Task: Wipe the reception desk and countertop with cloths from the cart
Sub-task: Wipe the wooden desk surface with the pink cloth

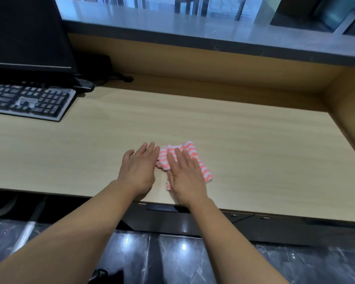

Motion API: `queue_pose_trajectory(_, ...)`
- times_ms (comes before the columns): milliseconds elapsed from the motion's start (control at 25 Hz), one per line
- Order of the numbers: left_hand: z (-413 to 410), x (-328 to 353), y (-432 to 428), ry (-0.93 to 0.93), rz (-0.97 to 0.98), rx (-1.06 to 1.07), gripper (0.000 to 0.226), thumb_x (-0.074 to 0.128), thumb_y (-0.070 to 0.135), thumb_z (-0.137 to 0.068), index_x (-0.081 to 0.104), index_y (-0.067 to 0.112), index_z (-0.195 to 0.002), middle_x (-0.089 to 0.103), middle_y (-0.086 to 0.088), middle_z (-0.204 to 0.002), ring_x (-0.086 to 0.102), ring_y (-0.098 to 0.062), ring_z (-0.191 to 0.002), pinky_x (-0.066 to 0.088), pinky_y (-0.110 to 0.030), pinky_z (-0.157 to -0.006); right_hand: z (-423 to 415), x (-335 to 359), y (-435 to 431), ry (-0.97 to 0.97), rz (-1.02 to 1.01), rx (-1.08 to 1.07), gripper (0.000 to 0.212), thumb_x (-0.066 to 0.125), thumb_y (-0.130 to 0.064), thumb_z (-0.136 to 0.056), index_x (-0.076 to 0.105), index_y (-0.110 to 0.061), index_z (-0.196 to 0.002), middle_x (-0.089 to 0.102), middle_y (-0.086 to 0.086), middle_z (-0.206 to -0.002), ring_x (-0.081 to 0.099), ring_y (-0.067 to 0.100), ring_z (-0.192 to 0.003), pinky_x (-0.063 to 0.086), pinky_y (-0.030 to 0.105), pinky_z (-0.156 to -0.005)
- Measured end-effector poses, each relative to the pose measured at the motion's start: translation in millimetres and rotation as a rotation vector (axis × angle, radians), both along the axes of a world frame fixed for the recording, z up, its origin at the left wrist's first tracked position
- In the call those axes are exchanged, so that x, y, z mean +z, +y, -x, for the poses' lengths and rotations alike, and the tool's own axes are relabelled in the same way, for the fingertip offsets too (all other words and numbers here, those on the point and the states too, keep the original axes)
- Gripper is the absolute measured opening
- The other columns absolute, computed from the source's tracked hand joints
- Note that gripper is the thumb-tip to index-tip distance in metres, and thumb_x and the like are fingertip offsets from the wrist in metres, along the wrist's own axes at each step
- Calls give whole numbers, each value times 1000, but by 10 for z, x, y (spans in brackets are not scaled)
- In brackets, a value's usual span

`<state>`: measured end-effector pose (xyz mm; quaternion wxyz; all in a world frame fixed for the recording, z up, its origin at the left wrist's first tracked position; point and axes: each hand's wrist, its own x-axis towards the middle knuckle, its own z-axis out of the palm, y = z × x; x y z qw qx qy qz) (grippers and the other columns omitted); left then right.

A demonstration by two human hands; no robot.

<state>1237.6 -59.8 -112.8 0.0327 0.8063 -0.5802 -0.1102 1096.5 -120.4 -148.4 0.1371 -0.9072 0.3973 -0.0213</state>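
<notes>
1. The pale wood-grain laminate table (244, 136) has a straight near edge running from lower left to lower right. Both hands reach over that edge near its middle.
2. A folded pink-and-white wavy-striped cloth (191, 147) lies flat on the table close to the near edge, right of centre. Its weave looks nubby and soft.
3. The right hand (186, 179) lies palm-down on the cloth with its fingers straight and spread, covering the cloth's left and near part.
4. The left hand (138, 170) is also flat with its fingers extended, on bare table just beside the cloth's left edge. Whether its fingertips touch the fabric, I cannot tell.
5. Bare table stretches far and to the right of the cloth, as far as a brown wood back panel (193, 64) and a matching side wall (346, 124) that closes the right end.
6. To the left there is bare surface up to a grey-framed keyboard with dark keys (29, 101), set at an angle at the far left. A black flat monitor (25, 31) stands behind it.
7. Above the back panel runs a glossy grey raised countertop (193, 25), smooth and reflective, with a dark front edge.
8. Below the near edge lies a dark polished marble-look tile floor (182, 255).
</notes>
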Motion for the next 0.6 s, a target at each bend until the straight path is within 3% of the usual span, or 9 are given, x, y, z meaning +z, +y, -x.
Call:
queue_pose_trajectory(120, 170, 77, -104, -4, -4, -54, 54, 31, 24, -102, 11, 22, -153, 6, 3, -162, 3, -13, -149, 8, -39, -117, 537, -4, -218, 15, 58, -117, 70, 2, -42, -90, 16, -20, -155, 11, 6, -163, 4, 24, -151, 6, 38, -120)
queue_pose_trajectory(240, 261, 146, -145, 20, -20, -91, 55, 29, 35, -103, 11, 22, -153, 5, 3, -162, 1, -13, -149, 6, -39, -117, 1067, -21, -484, 15, 122, -249, 76, 3, -44, -87, 30, -11, -151, 25, 13, -158, 19, 31, -148, 16, 42, -119)
queue_pose_trajectory(360, 276, 195, -128, 27, -31, -118, 56, 29, 39, -103, 10, 22, -153, 4, 3, -162, 0, -12, -149, 4, -40, -117, 1387, -22, -658, 34, 146, -407, 67, 20, -39, -90, 44, -4, -141, 41, 21, -146, 37, 38, -136, 31, 46, -109)
queue_pose_trajectory(440, 263, 219, -88, 22, -39, -124, 56, 28, 39, -103, 10, 21, -153, 4, 3, -162, 0, -13, -149, 4, -40, -118, 1359, 9, -675, 25, 123, -519, 54, 42, -24, -87, 47, 0, -135, 48, 25, -135, 45, 42, -122, 37, 46, -99)
queue_pose_trajectory(600, 186, 277, 56, 10, -47, -114, 55, 29, 36, -103, 10, 22, -153, 5, 4, -162, 0, -12, -149, 5, -39, -117, 824, 46, -430, -74, 81, -564, 61, 47, -8, -76, 47, 4, -136, 49, 28, -129, 48, 44, -116, 38, 44, -97)
